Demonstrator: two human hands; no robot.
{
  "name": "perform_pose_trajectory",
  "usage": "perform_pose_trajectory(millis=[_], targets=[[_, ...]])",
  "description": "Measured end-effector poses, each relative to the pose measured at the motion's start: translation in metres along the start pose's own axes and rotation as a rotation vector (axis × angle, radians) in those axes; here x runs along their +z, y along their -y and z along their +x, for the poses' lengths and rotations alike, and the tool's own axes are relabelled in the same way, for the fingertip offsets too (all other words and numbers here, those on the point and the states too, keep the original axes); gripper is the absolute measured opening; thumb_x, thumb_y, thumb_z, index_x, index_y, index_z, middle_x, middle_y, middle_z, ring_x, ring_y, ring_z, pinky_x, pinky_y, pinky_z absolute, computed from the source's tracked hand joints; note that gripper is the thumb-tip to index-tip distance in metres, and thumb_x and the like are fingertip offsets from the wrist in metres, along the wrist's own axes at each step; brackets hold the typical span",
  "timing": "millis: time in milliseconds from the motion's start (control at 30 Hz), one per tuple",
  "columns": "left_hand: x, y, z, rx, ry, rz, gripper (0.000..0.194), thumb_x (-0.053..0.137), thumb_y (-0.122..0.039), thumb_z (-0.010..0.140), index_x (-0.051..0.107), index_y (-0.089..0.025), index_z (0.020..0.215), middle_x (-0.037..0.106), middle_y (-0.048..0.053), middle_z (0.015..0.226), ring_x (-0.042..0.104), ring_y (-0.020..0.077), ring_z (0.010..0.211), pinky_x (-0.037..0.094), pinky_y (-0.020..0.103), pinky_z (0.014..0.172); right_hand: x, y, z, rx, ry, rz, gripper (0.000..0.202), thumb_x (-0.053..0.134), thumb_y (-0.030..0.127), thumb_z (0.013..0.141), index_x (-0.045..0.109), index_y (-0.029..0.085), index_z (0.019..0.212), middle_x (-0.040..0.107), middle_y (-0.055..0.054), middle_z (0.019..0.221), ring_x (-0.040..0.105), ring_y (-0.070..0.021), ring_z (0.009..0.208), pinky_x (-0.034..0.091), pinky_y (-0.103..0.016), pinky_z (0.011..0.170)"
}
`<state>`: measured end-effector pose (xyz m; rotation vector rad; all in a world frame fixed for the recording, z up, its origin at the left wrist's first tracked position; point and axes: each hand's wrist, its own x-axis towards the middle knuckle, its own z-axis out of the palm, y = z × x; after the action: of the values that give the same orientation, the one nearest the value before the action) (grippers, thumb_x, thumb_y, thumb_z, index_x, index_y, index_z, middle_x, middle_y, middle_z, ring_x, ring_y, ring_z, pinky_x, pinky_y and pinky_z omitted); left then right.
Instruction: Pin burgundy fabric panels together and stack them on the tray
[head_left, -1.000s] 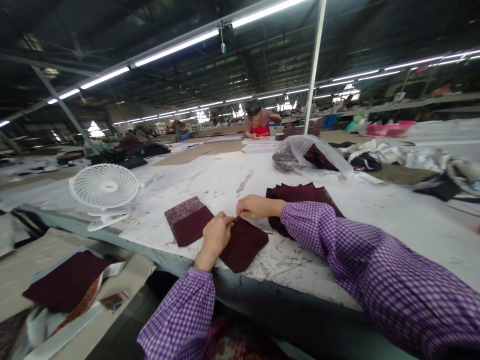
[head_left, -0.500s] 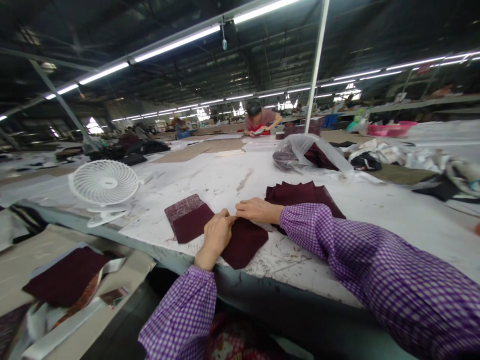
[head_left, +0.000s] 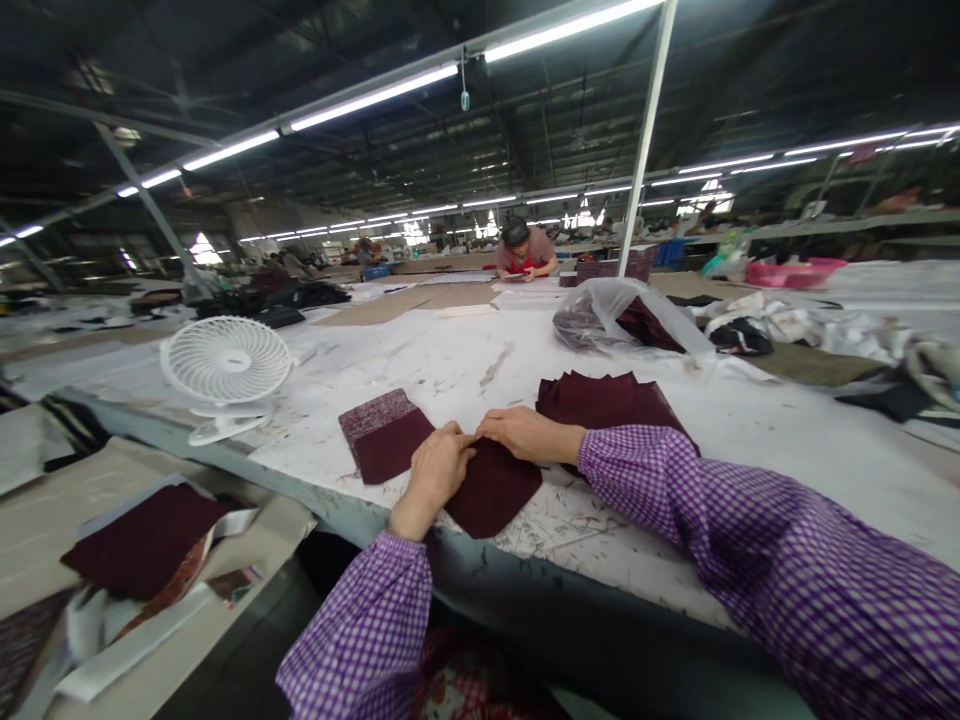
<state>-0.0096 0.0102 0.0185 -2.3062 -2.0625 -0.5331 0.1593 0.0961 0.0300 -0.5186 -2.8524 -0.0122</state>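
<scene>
A dark maroon fabric piece point(head_left: 495, 490) lies at the near edge of the white-covered table point(head_left: 420, 345). My left hand point(head_left: 437, 470) pinches its upper left edge, fingers bent. Close beside it, my right hand point(head_left: 525, 434) has its fingertips closed on the top edge of the same piece. The fingertips of both hands nearly meet there. To the left lies a folded maroon piece point(head_left: 394, 440) with a speckled strip. Partly behind my right forearm is a fanned stack of maroon pieces point(head_left: 615, 400).
A white fan point(head_left: 229, 365) stands at the left. A clear plastic bag point(head_left: 592, 315) holds maroon cloth beyond the stack. Cloth scraps point(head_left: 150, 535) lie on a lower surface at left. Across the table a person point(head_left: 525, 250) leans forward. A pink basin point(head_left: 795, 272) is at far right.
The whole view has shifted slightly, so things appear a little further right. Both hands stay at the maroon piece's top edge. The person across the table has lowered their head and arms.
</scene>
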Motion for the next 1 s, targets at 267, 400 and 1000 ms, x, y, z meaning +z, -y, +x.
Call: perform_pose_trajectory(millis=[267, 400, 1000], targets=[[0.004, 0.027, -0.03, 0.044, -0.166, -0.159, 0.026, 0.047, -0.02, 0.089, 0.072, -0.025, 0.093, 0.062, 0.002, 0.084, 0.057, 0.0145, 0.083, 0.044, 0.024, 0.073, -0.001, -0.006, -0.004, -0.063, 0.035, 0.043, 0.035, 0.042, 0.002, 0.084, 0.066, 0.011, 0.108, 0.064, -0.011, 0.106, 0.061, -0.0163, 0.09, 0.045, -0.028, 0.082], [0.006, 0.024, -0.032, 0.058, -0.169, -0.097, 0.028, 0.043, -0.022, 0.091, 0.072, -0.025, 0.091, 0.061, 0.002, 0.084, 0.056, 0.0147, 0.085, 0.043, 0.025, 0.076, -0.005, -0.005, -0.003, -0.103, 0.113, -0.031, 0.042, 0.043, 0.002, 0.082, 0.064, 0.015, 0.116, 0.061, -0.011, 0.11, 0.06, -0.0169, 0.093, 0.045, -0.028, 0.082], [-0.005, 0.047, -0.055, -0.012, -0.251, -0.259, 0.018, 0.048, -0.022, 0.087, 0.065, -0.019, 0.082, 0.063, 0.004, 0.083, 0.058, 0.0171, 0.084, 0.045, 0.029, 0.077, -0.039, 0.035, 0.027, -0.117, 0.458, -0.33, 0.062, 0.044, 0.008, 0.083, 0.045, 0.037, 0.138, 0.062, -0.011, 0.1, 0.057, -0.0164, 0.069, 0.037, -0.028, 0.062]])
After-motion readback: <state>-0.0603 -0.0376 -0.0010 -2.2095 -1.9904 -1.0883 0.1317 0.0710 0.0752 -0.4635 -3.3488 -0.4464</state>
